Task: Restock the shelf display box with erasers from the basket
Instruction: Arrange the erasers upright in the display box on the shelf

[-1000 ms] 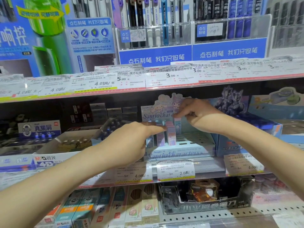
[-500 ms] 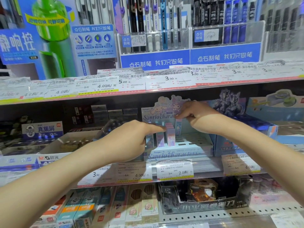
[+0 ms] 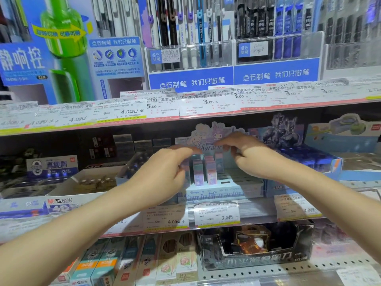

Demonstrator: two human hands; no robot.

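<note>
Erasers (image 3: 204,170) stand upright mid-frame in the display box (image 3: 224,193); left hand (image 3: 162,174) steadies them, fingers curled, while right hand (image 3: 249,155) hovers loosely open, holding nothing.

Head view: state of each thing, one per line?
Display box: on the middle shelf, mostly unfilled.
Erasers: standing upright at the box's left side.
Left hand: at the erasers, fingers curled; grip blurred.
Right hand: above the box, fingers curled; nothing visibly held.
</note>
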